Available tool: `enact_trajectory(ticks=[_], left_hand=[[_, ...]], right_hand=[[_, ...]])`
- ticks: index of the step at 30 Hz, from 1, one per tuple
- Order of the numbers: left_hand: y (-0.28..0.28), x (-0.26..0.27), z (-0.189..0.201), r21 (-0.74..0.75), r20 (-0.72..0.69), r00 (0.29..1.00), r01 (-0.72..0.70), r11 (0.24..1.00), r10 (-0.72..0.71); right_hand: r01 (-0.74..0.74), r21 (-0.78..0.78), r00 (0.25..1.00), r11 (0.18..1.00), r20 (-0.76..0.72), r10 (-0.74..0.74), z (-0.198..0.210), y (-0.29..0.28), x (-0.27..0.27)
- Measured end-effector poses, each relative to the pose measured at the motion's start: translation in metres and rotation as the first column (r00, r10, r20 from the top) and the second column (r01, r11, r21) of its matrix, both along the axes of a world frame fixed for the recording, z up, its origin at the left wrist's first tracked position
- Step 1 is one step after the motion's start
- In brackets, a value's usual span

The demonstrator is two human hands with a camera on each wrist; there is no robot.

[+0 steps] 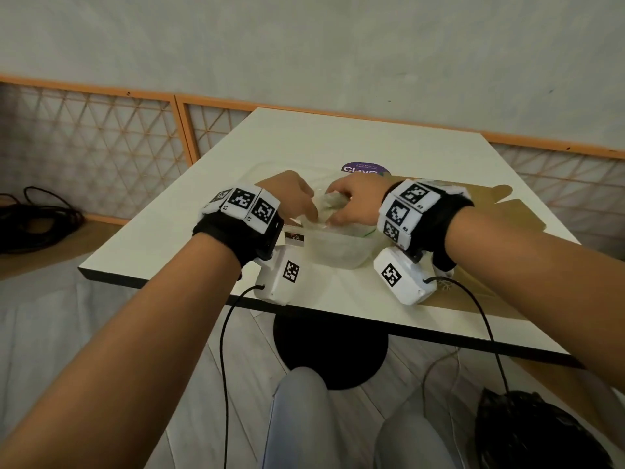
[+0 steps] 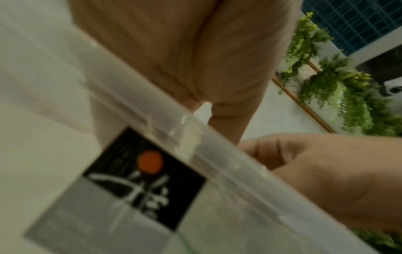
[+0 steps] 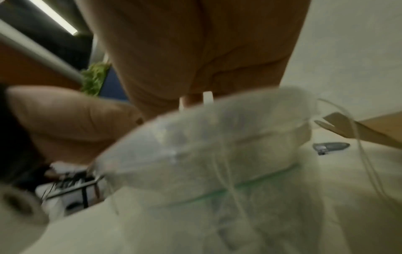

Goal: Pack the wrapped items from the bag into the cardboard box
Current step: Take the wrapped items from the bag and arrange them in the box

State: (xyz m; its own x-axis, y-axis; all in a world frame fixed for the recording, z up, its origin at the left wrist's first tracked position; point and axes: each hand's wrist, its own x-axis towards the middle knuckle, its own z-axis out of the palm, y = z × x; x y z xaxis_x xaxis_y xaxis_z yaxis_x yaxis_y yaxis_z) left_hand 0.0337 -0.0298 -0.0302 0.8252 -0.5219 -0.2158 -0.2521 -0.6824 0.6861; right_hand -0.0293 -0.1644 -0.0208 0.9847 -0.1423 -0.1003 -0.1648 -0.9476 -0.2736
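While both hands' fingers grip the bag [image 1: 341, 245], cardboard [image 1: 487, 211] (flat) lies beside.

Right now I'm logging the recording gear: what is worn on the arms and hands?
Forearms and both hands are bare, with no sleeves or gloves. Each wrist carries a black strap with a band of white blocks printed with black square markers. A white camera housing with its own marker hangs under each wrist, trailing a thin black cable.
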Motion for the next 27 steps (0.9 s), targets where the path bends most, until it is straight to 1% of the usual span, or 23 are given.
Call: enact_trajectory(ticks=[1, 2, 4, 6, 8, 9, 11, 12, 14, 16, 17, 18, 19, 20, 21, 22, 23, 24, 25, 27], left_hand=[[-0.002, -0.002, 0.000, 0.016, 0.015, 1.000, 0.022, 1.000, -0.022], [-0.003, -0.003, -0.001, 0.020, 0.039, 0.998, 0.044, 0.999, -0.045], [-0.003, -0.004, -0.002, -0.001, 0.069, 0.996, 0.064, 0.998, -0.064], [0.000, -0.004, -0.004, -0.064, 0.063, 0.997, 0.047, 0.997, -0.043], [0.001, -0.005, -0.003, -0.101, 0.060, 0.998, 0.033, 0.994, -0.027], [0.001, -0.005, -0.002, -0.102, 0.062, 0.998, 0.034, 0.994, -0.028], [0.000, -0.004, 0.000, -0.102, 0.051, 0.998, 0.041, 0.994, -0.036], [-0.001, -0.005, 0.001, -0.091, 0.041, 0.998, 0.044, 0.995, -0.041], [-0.001, -0.005, 0.002, -0.018, 0.049, 0.998, 0.047, 0.999, -0.046], [-0.001, -0.004, 0.000, 0.066, 0.105, 0.993, 0.051, 0.996, -0.058], [-0.001, -0.004, -0.001, 0.077, 0.122, 0.990, 0.055, 0.996, -0.064], [-0.002, -0.004, -0.002, 0.058, 0.110, 0.992, 0.059, 0.997, -0.065], [-0.003, -0.005, -0.002, 0.013, 0.080, 0.994, 0.074, 0.997, -0.075], [-0.005, -0.006, -0.002, -0.044, 0.071, 0.993, 0.099, 0.994, -0.095], [-0.007, -0.008, -0.001, -0.083, 0.084, 0.990, 0.123, 0.989, -0.116], [-0.008, -0.008, 0.000, -0.113, 0.111, 0.985, 0.143, 0.983, -0.131], [-0.009, -0.009, 0.000, -0.134, 0.138, 0.982, 0.144, 0.980, -0.125], [-0.010, -0.008, 0.000, -0.154, 0.164, 0.980, 0.136, 0.979, -0.111], [-0.011, -0.007, -0.001, -0.169, 0.185, 0.979, 0.122, 0.978, -0.090], [-0.011, -0.006, -0.002, -0.189, 0.234, 0.971, 0.092, 0.978, -0.046]], right_hand=[[-0.037, -0.074, 0.999, 0.997, -0.026, 0.036, 0.000, 0.004, 0.000], [-0.057, -0.114, 0.998, 0.992, -0.045, 0.052, -0.001, 0.006, 0.002], [-0.074, -0.179, 0.997, 0.981, -0.035, 0.069, -0.002, 0.007, 0.004], [-0.071, -0.162, 0.997, 0.984, 0.004, 0.073, 0.002, 0.003, 0.004], [-0.035, -0.076, 0.998, 0.997, 0.054, 0.039, 0.006, -0.006, 0.002], [-0.013, -0.003, 0.996, 1.000, 0.086, 0.014, 0.006, -0.012, 0.003], [0.033, 0.224, 0.985, 0.974, 0.159, -0.070, 0.002, -0.026, 0.003], [0.052, 0.357, 0.973, 0.933, 0.192, -0.127, 0.000, -0.031, 0.003], [0.042, 0.591, 0.942, 0.805, 0.245, -0.229, -0.001, -0.038, -0.001], [0.012, 0.724, 0.917, 0.690, 0.267, -0.295, 0.000, -0.041, -0.006], [-0.006, 0.780, 0.912, 0.626, 0.261, -0.316, 0.001, -0.043, -0.007], [-0.015, 0.833, 0.911, 0.553, 0.239, -0.336, 0.002, -0.044, -0.007], [-0.021, 0.867, 0.916, 0.497, 0.216, -0.339, 0.003, -0.044, -0.007], [-0.015, 0.865, 0.922, 0.501, 0.205, -0.327, 0.002, -0.045, -0.006], [-0.006, 0.816, 0.929, 0.579, 0.219, -0.300, 0.000, -0.045, -0.003], [-0.004, 0.722, 0.934, 0.691, 0.249, -0.255, 0.000, -0.043, -0.002], [-0.021, 0.629, 0.936, 0.777, 0.285, -0.206, 0.000, -0.041, -0.002], [-0.039, 0.563, 0.933, 0.825, 0.315, -0.171, 0.000, -0.039, 0.000], [-0.047, 0.532, 0.928, 0.845, 0.336, -0.160, 0.000, -0.038, 0.001], [-0.019, 0.577, 0.933, 0.816, 0.304, -0.194, 0.002, -0.038, 0.003]])
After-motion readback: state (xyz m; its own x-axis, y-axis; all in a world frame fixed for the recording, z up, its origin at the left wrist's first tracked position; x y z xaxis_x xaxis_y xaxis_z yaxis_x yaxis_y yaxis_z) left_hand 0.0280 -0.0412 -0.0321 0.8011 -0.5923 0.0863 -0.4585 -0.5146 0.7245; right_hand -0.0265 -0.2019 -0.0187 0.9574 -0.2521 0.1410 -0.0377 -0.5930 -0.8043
